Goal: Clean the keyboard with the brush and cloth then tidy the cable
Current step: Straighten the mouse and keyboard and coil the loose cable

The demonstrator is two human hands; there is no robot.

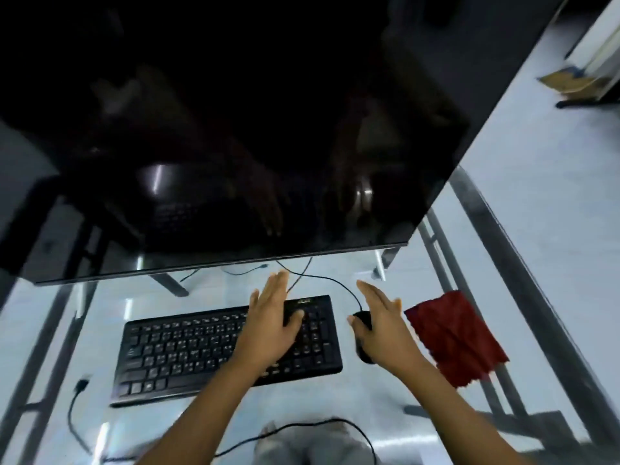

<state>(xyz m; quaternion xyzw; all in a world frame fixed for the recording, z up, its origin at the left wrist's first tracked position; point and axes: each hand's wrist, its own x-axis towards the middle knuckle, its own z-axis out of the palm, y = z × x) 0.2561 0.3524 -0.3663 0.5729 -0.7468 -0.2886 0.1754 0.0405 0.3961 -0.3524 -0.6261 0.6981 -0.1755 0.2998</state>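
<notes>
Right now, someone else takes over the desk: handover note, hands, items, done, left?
Left hand: open, empty, spread above the right half of the keyboard.
Right hand: open, empty, over the mouse; contact unclear.
Red cloth: flat on the glass desk, right of the mouse, untouched.
Brush: not in view.
Cable: loose on the desk left of the keyboard, plug end free; it runs along the near edge.
Done: nothing visibly.
Left: find the brush, brush the keys, wipe with the cloth, tidy the cable.
</notes>
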